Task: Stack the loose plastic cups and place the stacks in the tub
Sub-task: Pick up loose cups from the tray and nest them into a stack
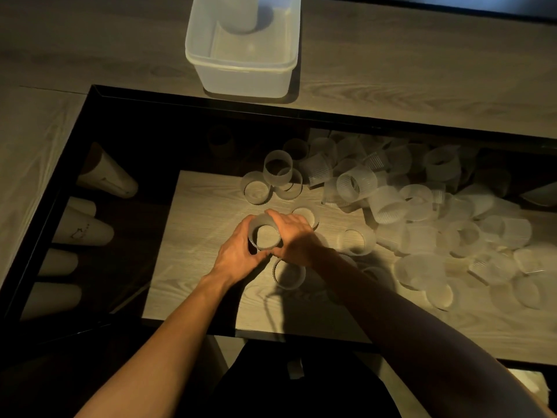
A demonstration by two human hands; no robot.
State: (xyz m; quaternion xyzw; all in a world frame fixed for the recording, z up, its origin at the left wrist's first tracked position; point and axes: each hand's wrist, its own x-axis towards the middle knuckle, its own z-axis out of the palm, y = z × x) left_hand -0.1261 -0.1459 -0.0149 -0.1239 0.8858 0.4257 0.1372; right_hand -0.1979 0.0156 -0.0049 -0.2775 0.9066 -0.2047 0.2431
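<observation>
The frosted plastic cup [265, 236] sits mouth-up mid-worktop [208, 206], with the left hand [236, 253] and right hand [295, 236] curling their fingers round its opposite walls. It is best held level with a light grip, so that a cup from the loose cups [422, 224] on the right nests squarely. The tub [244, 81] stands far off.

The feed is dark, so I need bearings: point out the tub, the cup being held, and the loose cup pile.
tub [244, 82]: head view, on its front wall.
held cup [266, 236]: head view, inside its open mouth.
loose cup pile [422, 212]: head view, middle of the heap.
</observation>
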